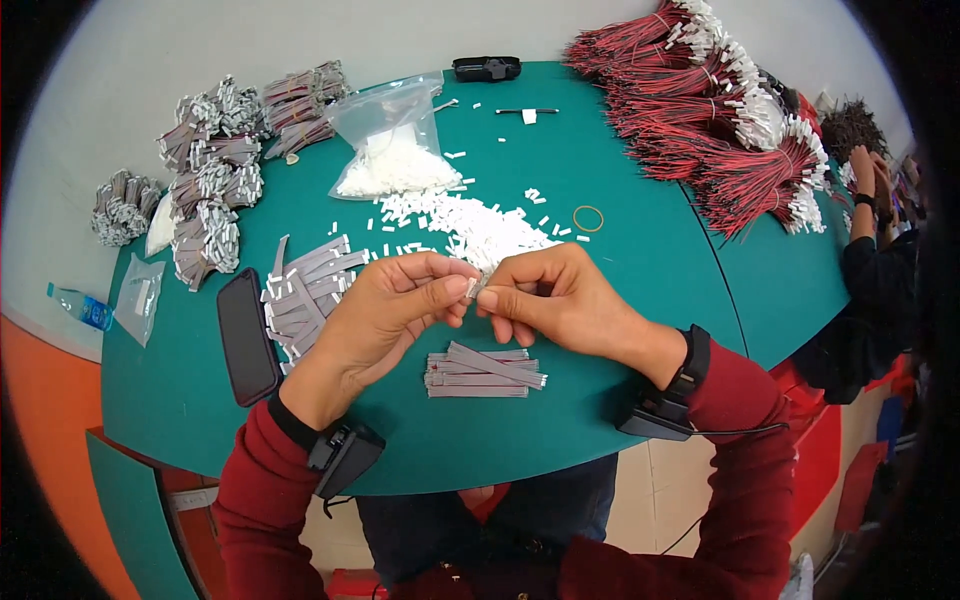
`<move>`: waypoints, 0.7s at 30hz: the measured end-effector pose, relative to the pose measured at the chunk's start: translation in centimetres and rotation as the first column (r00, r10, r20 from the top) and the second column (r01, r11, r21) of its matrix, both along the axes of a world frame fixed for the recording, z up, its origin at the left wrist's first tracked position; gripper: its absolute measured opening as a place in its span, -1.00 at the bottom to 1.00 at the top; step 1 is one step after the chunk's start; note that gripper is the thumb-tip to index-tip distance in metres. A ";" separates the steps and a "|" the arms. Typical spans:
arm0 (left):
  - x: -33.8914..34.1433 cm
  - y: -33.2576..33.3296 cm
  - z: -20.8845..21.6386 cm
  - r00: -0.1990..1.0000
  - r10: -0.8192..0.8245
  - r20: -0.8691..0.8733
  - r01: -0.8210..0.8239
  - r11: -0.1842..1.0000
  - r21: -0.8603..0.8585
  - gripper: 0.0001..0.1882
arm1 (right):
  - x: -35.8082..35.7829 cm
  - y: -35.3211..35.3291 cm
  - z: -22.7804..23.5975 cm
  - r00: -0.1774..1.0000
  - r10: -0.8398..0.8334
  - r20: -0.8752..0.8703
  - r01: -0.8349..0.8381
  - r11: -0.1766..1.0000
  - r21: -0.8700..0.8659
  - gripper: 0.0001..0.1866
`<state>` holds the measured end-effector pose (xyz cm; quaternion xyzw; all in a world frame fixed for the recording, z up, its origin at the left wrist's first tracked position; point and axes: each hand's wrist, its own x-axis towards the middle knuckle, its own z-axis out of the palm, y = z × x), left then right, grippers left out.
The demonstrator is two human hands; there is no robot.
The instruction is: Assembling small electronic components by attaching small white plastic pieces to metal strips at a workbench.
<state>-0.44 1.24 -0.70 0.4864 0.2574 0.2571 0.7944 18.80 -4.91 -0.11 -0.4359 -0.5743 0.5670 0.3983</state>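
Note:
My left hand and my right hand meet above the green table, fingertips pinched together on a small white connector joined to a short grey ribbon cable. Just below the hands lies a small stack of finished grey ribbon cables. A loose pile of white connectors spreads on the table right behind the hands. More grey ribbon cables lie in a heap beside my left hand.
A black phone lies left of the heap. Bundles of grey cables sit far left, a clear bag of white connectors at the back, red-black wire bundles far right. Another person's hands work at the right edge.

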 end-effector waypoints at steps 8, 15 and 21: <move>0.1 -0.1 0.0 1.000 0.025 -0.008 -0.024 0.998 0.061 -0.81 | 0.1 0.1 0.0 1.000 0.002 0.000 -0.002 1.000 -0.018 -0.81; 0.4 -0.3 0.1 0.995 0.079 -0.063 -0.065 0.976 0.210 -0.83 | 0.1 0.1 0.1 1.000 -0.005 -0.006 0.004 0.999 -0.044 -0.80; 0.6 -0.6 0.1 0.992 0.094 -0.081 -0.071 0.965 0.251 -0.84 | -0.1 -0.3 0.2 1.000 -0.015 -0.009 0.014 0.999 -0.051 -0.80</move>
